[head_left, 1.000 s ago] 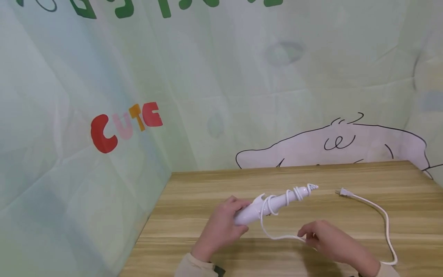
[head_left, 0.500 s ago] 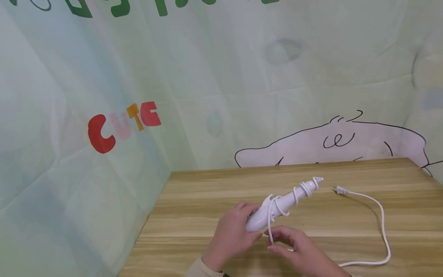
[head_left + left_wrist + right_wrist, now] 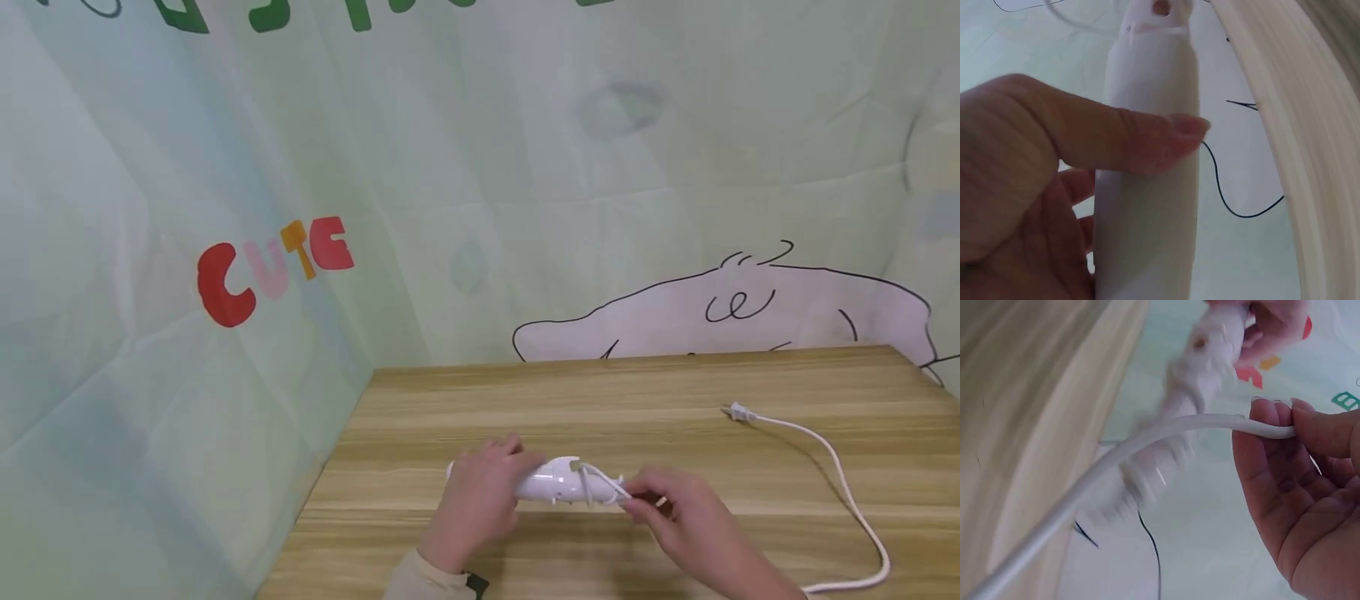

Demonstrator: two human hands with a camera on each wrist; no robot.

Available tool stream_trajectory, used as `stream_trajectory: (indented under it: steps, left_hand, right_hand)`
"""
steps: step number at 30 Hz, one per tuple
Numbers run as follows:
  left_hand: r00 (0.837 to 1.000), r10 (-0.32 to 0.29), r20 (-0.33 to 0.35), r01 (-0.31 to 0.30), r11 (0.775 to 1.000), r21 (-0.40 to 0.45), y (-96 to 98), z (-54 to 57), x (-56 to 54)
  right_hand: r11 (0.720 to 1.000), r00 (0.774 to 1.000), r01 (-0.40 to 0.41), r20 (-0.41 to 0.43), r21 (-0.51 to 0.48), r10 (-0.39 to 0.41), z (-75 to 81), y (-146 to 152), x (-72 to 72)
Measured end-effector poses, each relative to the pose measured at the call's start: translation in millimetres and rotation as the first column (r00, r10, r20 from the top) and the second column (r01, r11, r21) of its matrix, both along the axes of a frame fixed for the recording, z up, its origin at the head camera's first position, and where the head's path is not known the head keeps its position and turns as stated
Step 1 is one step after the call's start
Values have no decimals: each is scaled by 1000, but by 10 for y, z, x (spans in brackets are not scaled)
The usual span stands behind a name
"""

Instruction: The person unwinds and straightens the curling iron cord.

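A white curling iron (image 3: 551,482) is held over the table, lying nearly level in the head view. My left hand (image 3: 476,500) grips its smooth thick end, with the thumb (image 3: 1147,140) across it in the left wrist view. White cord (image 3: 1179,425) is looped round the slimmer part, which is blurred in the right wrist view. My right hand (image 3: 690,508) pinches the cord between thumb and fingertips, close to the iron's right end. In the head view, that end is partly hidden by the right fingers.
The cord's two-pin plug (image 3: 741,412) lies on the wooden table (image 3: 480,400) at the right, and its cord curves back toward the front. A printed cloth (image 3: 450,167) hangs behind and along the left side.
My right hand has moved in toward the iron with the cord, then to its right end. The iron has turned from sloping up to the right to nearly level.
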State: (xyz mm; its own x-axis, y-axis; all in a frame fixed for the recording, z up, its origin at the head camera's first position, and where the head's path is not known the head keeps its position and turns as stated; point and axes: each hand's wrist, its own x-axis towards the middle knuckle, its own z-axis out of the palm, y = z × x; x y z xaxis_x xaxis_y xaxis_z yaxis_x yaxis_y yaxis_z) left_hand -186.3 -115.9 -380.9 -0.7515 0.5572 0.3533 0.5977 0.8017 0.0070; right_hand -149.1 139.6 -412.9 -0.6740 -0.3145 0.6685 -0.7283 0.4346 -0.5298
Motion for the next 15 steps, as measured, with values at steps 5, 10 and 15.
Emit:
stream_trajectory:
  steps: [5, 10, 15]
  left_hand:
    - [996, -74, 47, 79, 991, -106, -65, 39, 19]
    - [943, -299, 145, 311, 948, -73, -58, 76, 26]
    - [852, -472, 227, 454, 882, 129, -62, 113, 43]
  right_hand:
    - [977, 977, 179, -136, 113, -163, 93, 200, -52]
    - [968, 966, 226, -148, 104, -210, 107, 446, -160]
    - [951, 945, 288, -194, 115, -263, 37, 578, -283]
